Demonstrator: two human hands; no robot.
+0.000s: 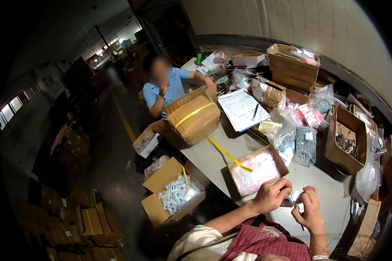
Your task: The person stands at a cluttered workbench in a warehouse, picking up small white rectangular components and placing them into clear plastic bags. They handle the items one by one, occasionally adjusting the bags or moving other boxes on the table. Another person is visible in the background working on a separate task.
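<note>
My left hand [271, 195] is closed, its fingers pinched together over the near end of the table. Close beside it, my right hand [310, 209] is also curled shut, thumb against fingers. A small pale, see-through piece [293, 196] shows between the two hands; it is too small to name. Just beyond my left hand stands a shallow cardboard box [279, 159] filled with clear plastic bags with pink print [258, 168]. A yellow strap [228, 154] runs across the table, its end over that box.
Across the table, a person in a blue shirt [174, 89] is at a large carton [196, 122]. A clipboard with paper [239, 108], bagged metal parts [305, 145] and a box of metal pieces [342, 160] crowd the table. An open carton [154, 212] of metal parts stands left, below table height.
</note>
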